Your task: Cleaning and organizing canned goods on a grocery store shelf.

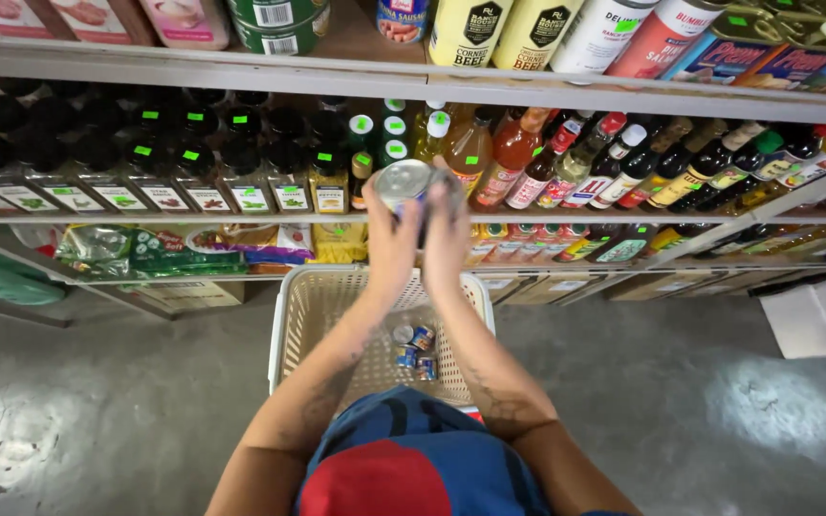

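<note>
While both hands close round it: the can (405, 183) sits lifted at the level of the bottle shelf, well above the basket, its bright metal end tipped toward the person's head.

Can, look: silver lid with a raised rim, shining under the shop light; a dark label shows on the side between the fingers, too hidden to tell more.

Left hand (391, 247): fingers wrapped up the near side of the can, palm pressed to its wall, thumb side hidden.

Right hand (447, 239): cupped against the opposite side, fingers pointing up, so the can is squeezed between the two palms rather than pinched by fingertips.

Grip, my judgement: a smooth round tin slips easily; keeping both palms flat on the wall and the lid level seems the safe way to carry it.

Clearance, my judgement: the tilted sauce bottles (566, 162) stand just behind the knuckles, so any move wants to come straight back toward the body, not sideways.

Basket (291, 315): cream plastic, lattice walls, on the grey floor directly below the forearms.

Small tins (413, 349): several with blue labels lie loose on the basket bottom, some on their sides.

Dark bottles (145, 158): rows with black caps and green stickers fill the shelf to the left.

Upper shelf (432, 81): tall cans and flat tins above.

Lower shelf: packets in green and yellow wrappers (184, 244) behind the basket.
</note>
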